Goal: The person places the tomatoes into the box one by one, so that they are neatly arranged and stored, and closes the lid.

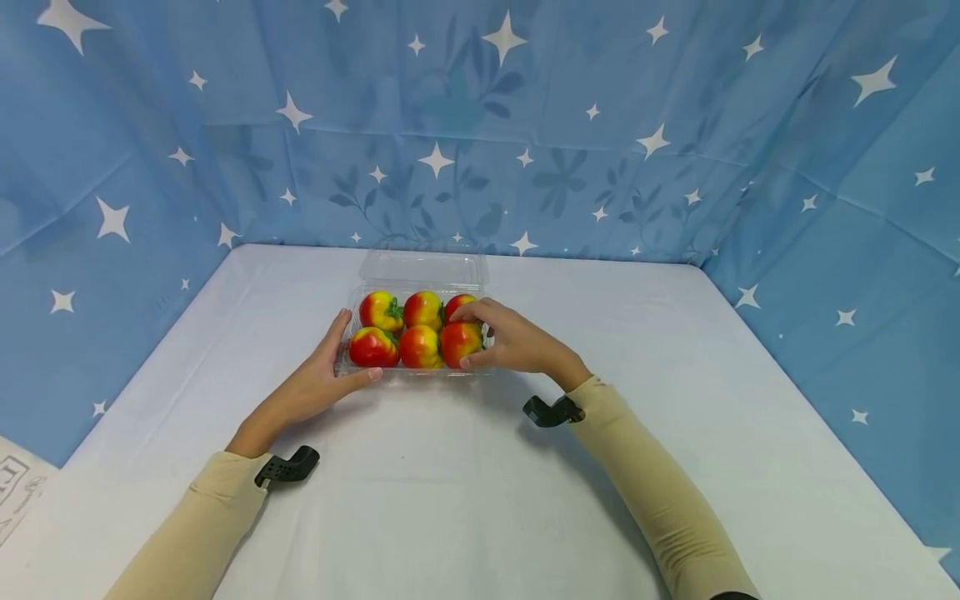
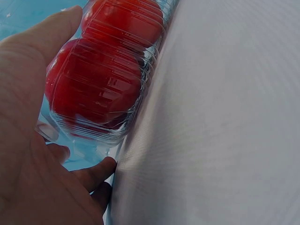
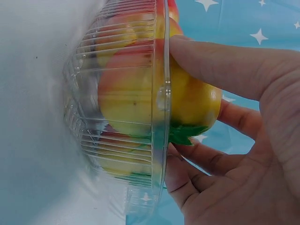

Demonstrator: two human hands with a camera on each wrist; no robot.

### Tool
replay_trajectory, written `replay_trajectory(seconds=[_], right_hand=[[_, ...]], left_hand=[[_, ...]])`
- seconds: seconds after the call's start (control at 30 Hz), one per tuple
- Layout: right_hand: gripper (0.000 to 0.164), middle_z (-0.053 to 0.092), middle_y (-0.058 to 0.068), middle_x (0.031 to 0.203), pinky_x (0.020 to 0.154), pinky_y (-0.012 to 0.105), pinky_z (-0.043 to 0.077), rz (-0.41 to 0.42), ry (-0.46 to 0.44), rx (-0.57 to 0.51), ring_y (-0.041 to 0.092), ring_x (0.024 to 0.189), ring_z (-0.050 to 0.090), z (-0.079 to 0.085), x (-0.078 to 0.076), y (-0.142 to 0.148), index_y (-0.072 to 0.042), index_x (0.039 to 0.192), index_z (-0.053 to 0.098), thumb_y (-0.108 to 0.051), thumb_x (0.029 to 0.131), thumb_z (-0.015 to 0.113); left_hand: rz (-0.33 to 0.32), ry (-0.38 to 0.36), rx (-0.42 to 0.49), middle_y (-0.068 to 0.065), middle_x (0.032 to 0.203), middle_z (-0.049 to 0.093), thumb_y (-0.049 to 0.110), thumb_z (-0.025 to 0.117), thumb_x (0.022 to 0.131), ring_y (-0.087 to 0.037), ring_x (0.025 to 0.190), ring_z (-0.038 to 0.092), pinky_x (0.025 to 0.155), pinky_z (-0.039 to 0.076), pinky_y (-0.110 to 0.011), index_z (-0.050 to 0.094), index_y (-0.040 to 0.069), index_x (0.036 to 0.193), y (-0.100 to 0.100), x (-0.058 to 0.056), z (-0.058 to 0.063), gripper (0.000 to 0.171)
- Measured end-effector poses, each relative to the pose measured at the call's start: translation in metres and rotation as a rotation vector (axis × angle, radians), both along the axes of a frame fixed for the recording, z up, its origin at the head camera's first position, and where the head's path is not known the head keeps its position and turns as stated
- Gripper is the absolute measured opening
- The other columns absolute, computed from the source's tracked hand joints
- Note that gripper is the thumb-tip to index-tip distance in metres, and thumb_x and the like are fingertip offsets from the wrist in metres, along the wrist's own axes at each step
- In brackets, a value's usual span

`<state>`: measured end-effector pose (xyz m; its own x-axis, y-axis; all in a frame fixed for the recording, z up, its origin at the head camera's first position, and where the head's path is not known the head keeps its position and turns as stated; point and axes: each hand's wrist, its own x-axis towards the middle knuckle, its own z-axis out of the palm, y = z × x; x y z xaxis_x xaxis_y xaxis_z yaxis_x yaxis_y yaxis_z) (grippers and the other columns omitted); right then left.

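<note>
A clear plastic clamshell box (image 1: 420,372) lies on the table with its lid (image 1: 423,268) folded back. Inside are several red-and-yellow bell peppers (image 1: 420,347) in two rows, with green stems. My left hand (image 1: 318,385) is at the box's left end, fingers extended along the side and thumb near the front rim. The left wrist view shows the thumb beside a pepper (image 2: 96,84) seen through the ribbed wall. My right hand (image 1: 517,337) grips the front right pepper (image 3: 194,101) between thumb and fingers; that pepper stands partly above the box rim.
A white cloth (image 1: 465,500) covers the table. A blue curtain (image 1: 465,108) with white stars hangs behind and along both sides. Dark cameras are strapped at both wrists over beige sleeves (image 1: 645,483). A printed white sheet (image 1: 18,487) shows at the left edge.
</note>
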<state>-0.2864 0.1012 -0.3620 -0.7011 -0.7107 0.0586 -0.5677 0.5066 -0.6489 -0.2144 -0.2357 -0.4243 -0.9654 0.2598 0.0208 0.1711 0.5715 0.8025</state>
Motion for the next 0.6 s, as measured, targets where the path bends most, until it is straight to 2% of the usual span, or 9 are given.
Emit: replay_trajectory(seconds=[0.23, 0.6], right_hand=[[0.059, 0.054, 0.012, 0.138, 0.106, 0.048, 0.054, 0.0, -0.004, 0.037, 0.028, 0.127, 0.053, 0.0002, 0.0021, 0.0, -0.005, 0.141, 0.059, -0.021, 0.09, 0.084], [0.053, 0.058, 0.01, 0.133, 0.107, 0.05, 0.053, -0.009, 0.003, 0.058, 0.026, 0.123, 0.055, -0.0003, 0.0023, 0.0021, -0.007, 0.137, 0.062, -0.026, 0.092, 0.08]], left_hand=[[0.001, 0.004, -0.004, -0.011, 0.179, -0.007, 0.055, 0.073, 0.098, -0.043, 0.163, 0.003, 0.124, 0.014, -0.071, -0.01, 0.015, 0.172, -0.0005, 0.0006, -0.0011, 0.119], [0.004, 0.008, 0.001, -0.012, 0.179, -0.006, 0.054, 0.073, 0.098, -0.044, 0.163, 0.004, 0.123, 0.015, -0.072, -0.009, 0.011, 0.172, 0.0001, 0.0006, -0.0014, 0.119]])
